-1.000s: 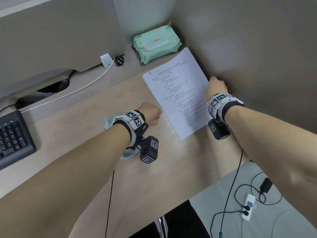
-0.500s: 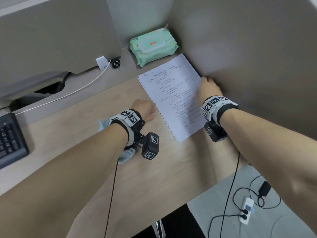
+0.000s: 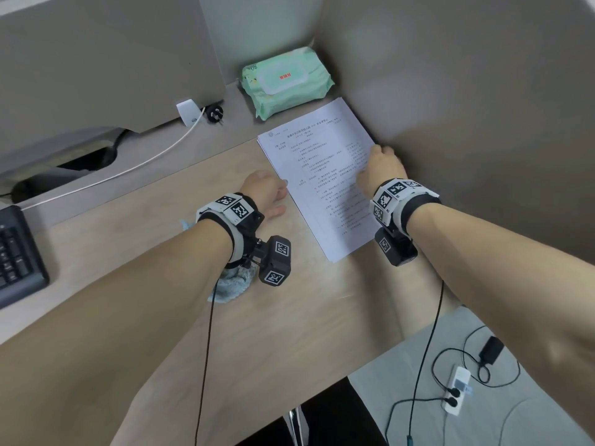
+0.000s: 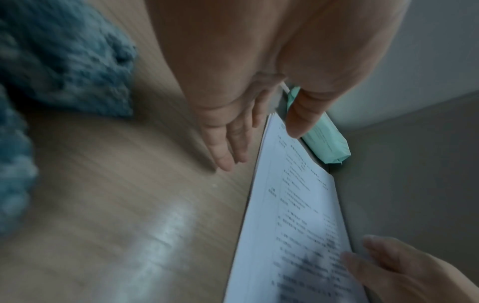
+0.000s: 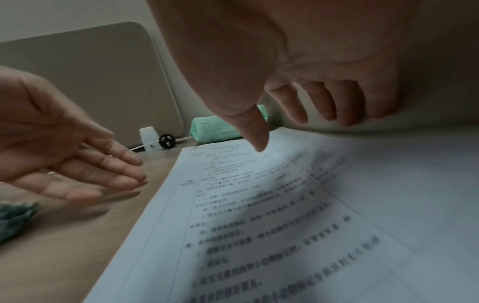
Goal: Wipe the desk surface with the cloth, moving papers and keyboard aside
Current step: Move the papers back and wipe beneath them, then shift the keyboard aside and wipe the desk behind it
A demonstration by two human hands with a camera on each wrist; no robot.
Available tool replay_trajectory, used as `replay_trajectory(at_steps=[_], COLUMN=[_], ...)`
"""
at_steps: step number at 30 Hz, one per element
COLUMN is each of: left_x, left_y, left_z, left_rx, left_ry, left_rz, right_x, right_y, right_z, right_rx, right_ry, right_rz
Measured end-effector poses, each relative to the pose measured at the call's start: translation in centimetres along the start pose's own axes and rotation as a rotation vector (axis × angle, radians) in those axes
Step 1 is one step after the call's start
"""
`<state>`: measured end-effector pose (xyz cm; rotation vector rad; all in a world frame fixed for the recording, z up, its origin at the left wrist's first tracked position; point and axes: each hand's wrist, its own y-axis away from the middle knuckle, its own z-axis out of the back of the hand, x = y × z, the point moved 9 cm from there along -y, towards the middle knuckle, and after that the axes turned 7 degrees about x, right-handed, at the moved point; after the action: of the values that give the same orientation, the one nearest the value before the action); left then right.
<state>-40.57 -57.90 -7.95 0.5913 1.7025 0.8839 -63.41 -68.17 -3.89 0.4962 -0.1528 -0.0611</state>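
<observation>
A stack of printed papers [image 3: 322, 175] lies on the wooden desk [image 3: 289, 333], against the right partition. My right hand [image 3: 381, 160] rests on the stack's right edge, thumb tip [image 5: 256, 141] touching the top sheet, fingers loosely bent. My left hand [image 3: 273, 194] is flat beside the stack's left edge, its fingers [image 4: 228, 147] straight on the desk and its thumb [image 4: 303, 116] over the paper's corner. The blue cloth [image 3: 230, 286] lies loose on the desk under my left wrist; neither hand holds it. A black keyboard [image 3: 16, 252] sits at the far left.
A green pack of wipes [image 3: 286, 82] stands in the back corner just beyond the papers. A white charger with its cable [image 3: 186, 112] and a black plug [image 3: 215, 114] lie by the grey back panel. Partition walls close the back and right. A power strip [image 3: 455, 394] lies on the floor.
My left hand has left the cloth, gone right to the papers' left edge and straightened its fingers. My right hand stays on the stack's right edge.
</observation>
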Motion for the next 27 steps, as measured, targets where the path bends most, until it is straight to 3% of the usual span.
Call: replay_trajectory(at_steps=[5, 8, 11, 14, 20, 24, 27], left_x=[-1.2, -2.1, -3.3, -3.0, 1.2, 2.9, 3.2], left_y=[1.8, 3.4, 5.4, 7.3, 8.5, 8.3, 8.2], left_z=[4.2, 9.8, 17.4, 23.0, 28.4, 30.1, 30.9], left_rx=[-0.122, -0.239, -0.421, -0.517, -0.435, -0.335, -0.294], left_ry=[-0.077, -0.227, -0.549, -0.809, -1.276, -1.407, -1.419], left_rz=[-0.063, -0.111, -0.17, -0.136, 0.054, 0.054, 0.023], right_x=[3.0, 7.0, 13.2, 18.8, 25.9, 26.4, 26.9], right_y=[1.5, 2.7, 5.7, 9.9, 17.6, 18.6, 16.6], right_z=[0.7, -0.8, -3.7, -6.9, -13.6, -17.4, -17.7], right_rx=[-0.074, 0.041, 0.197, 0.294, 0.47, 0.459, 0.423], right_ry=[0.171, 0.121, 0.08, 0.148, 0.254, 0.395, 0.343], right_rz=[0.079, 0.186, 0.362, 0.522, 0.761, 0.763, 0.737])
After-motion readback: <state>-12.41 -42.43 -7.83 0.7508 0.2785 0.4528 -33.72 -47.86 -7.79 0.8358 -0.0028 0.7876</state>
